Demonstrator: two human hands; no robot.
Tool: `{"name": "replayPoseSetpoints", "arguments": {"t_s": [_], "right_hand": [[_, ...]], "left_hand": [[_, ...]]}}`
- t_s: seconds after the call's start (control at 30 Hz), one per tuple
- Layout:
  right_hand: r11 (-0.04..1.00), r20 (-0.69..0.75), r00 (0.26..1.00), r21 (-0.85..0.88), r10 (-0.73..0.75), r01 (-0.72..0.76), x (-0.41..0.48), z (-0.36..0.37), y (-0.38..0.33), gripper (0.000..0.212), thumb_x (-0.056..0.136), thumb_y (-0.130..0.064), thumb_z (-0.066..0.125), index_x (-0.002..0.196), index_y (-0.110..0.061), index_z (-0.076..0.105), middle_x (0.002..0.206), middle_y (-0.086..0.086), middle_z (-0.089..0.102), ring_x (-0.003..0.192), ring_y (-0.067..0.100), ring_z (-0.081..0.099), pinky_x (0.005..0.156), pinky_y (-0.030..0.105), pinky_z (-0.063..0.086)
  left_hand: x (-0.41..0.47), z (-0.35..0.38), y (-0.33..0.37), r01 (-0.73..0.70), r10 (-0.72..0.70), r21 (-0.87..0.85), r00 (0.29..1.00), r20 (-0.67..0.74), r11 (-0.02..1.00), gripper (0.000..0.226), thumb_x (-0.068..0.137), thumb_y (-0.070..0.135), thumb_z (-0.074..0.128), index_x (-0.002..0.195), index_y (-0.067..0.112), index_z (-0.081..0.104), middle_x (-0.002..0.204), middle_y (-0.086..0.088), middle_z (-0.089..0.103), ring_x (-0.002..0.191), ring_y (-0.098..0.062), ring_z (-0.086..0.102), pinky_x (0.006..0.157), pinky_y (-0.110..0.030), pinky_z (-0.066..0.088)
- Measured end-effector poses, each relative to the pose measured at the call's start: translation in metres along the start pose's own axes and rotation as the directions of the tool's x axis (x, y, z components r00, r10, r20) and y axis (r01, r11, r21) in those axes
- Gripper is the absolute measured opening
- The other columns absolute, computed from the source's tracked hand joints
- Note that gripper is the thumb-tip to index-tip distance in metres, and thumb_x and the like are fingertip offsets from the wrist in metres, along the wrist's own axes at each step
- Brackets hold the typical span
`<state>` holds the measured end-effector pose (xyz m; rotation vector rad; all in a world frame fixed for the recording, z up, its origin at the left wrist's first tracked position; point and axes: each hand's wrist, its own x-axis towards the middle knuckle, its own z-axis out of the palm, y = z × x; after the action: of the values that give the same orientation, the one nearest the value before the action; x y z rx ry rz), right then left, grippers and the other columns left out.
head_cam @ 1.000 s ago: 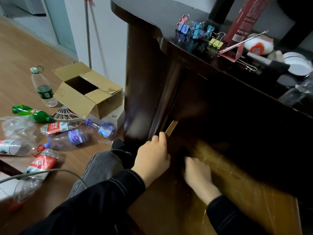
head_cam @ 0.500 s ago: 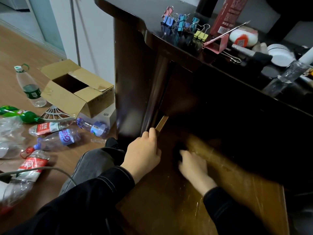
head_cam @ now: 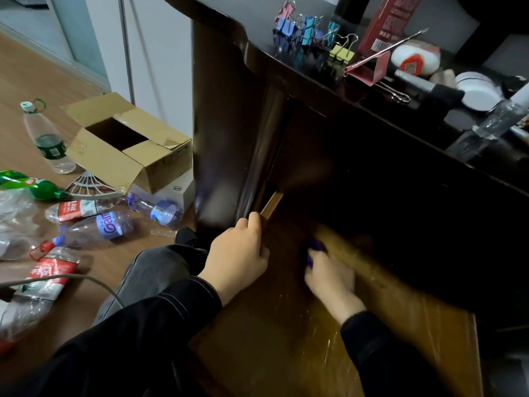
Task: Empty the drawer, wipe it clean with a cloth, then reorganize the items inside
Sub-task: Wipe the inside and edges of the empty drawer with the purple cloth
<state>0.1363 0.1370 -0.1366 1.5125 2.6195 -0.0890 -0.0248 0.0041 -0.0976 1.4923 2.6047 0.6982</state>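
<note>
We see left hand [head_cam: 237, 253] curled over left edge of the open drawer [head_cam: 272, 339] | right hand [head_cam: 329, 277] inside drawer on purple cloth [head_cam: 313, 250] near its back left corner, blurred; we cannot tell its grip | hands apart, not touching | binder clips [head_cam: 309, 27] on tabletop [head_cam: 243, 18] near left edge

left grip [head_cam: 237, 255]: fingers curled over drawer [head_cam: 257, 339] side | right grip [head_cam: 329, 277]: extended forward, clutching cloth [head_cam: 315, 247], blurred

Open brown wooden drawer [head_cam: 257, 328] with purple cloth [head_cam: 317, 245] inside.
</note>
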Motion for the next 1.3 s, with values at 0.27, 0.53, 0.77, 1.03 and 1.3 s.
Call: {"name": "replayPoseSetpoints", "arguments": {"t_s": [0.27,0.53,0.77,1.03,1.3], "right_hand": [[0.967,0.124,0.971,0.131,0.205,-0.221,0.059,-0.018,0.003,0.037,0.104,-0.033,0.044,0.139,-0.024,0.054,0.125,0.007,0.064,0.112,0.028,0.062,0.078,0.03,0.042],[0.988,0.086,0.996,-0.151,-0.006,0.019,-0.006,-0.012,-0.017,0.017,0.095,-0.027,0.061,0.111,-0.021,0.063,0.091,0.001,0.067,0.081,0.022,0.066,0.059,0.031,0.043],[0.992,0.033,0.992,-0.023,0.126,-0.125,0.038,-0.025,-0.001,0.026,0.1,-0.027,0.054,0.125,-0.02,0.059,0.106,0.005,0.067,0.095,0.025,0.066,0.07,0.032,0.047],[0.99,0.018,1.0,-0.136,-0.017,0.02,0.015,-0.02,-0.001,0.019,0.098,-0.025,0.057,0.115,-0.019,0.063,0.09,0.0,0.067,0.078,0.021,0.065,0.059,0.029,0.047],[0.996,0.043,0.995,-0.026,0.089,-0.088,0.03,-0.019,0.01,0.033,0.101,-0.03,0.054,0.133,-0.022,0.057,0.112,0.004,0.067,0.101,0.026,0.065,0.074,0.03,0.045]], "left_hand": [[-0.001,-0.006,0.0,0.002,-0.001,-0.026,0.999,0.033,1.0,0.048,0.092,0.037,0.056,0.131,0.018,0.035,0.102,0.0,0.056,0.072,-0.019,0.054,0.059,-0.032,0.047],[0.0,-0.001,0.0,0.015,-0.014,-0.014,1.0,0.023,1.0,0.05,0.089,0.038,0.057,0.129,0.017,0.035,0.101,-0.001,0.055,0.068,-0.018,0.046,0.057,-0.03,0.038],[0.0,-0.004,0.001,0.01,-0.01,-0.005,1.0,0.028,1.0,0.049,0.09,0.037,0.056,0.128,0.017,0.035,0.1,0.0,0.055,0.068,-0.018,0.044,0.057,-0.03,0.036],[-0.001,-0.004,-0.001,0.01,-0.009,-0.025,0.999,0.047,1.0,0.049,0.091,0.039,0.055,0.131,0.018,0.035,0.099,0.002,0.054,0.07,-0.018,0.053,0.058,-0.032,0.048],[0.001,-0.006,0.002,-0.012,0.011,0.017,0.999,0.043,1.0,0.046,0.091,0.037,0.057,0.127,0.016,0.036,0.095,0.002,0.052,0.069,-0.019,0.053,0.056,-0.031,0.045]]}}
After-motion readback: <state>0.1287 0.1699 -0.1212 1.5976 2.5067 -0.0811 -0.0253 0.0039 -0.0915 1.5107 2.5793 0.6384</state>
